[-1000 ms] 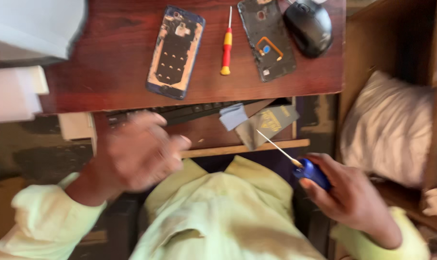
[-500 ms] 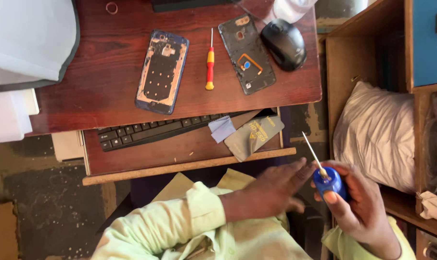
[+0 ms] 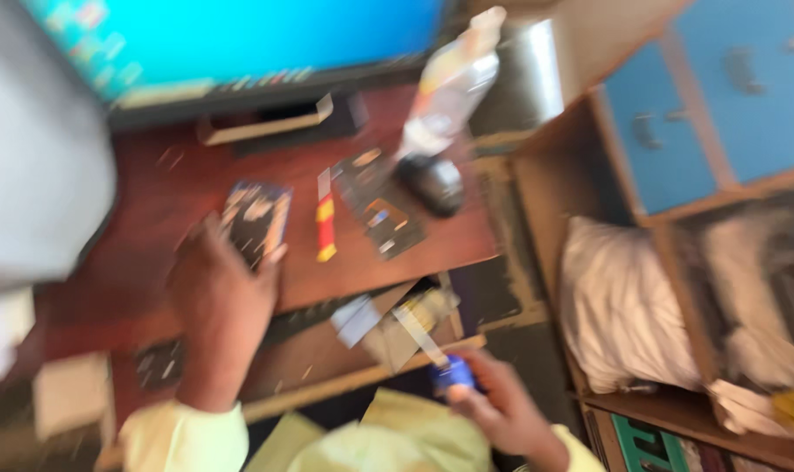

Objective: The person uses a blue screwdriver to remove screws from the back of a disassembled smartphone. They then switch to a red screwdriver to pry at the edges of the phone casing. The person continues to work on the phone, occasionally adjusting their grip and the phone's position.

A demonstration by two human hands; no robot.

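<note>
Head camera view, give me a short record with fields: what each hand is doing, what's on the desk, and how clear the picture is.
left hand: left hand reaches over the desk, fingertips at the opened phone
right hand: right hand has its grip shut on a blue-handled screwdriver, shaft pointing up and to the left
desk: wooden desk with a red and yellow screwdriver, a dark phone back panel and a black mouse
behind: monitor with a blue screen
picture: strongly motion-blurred, small details unreadable
</note>
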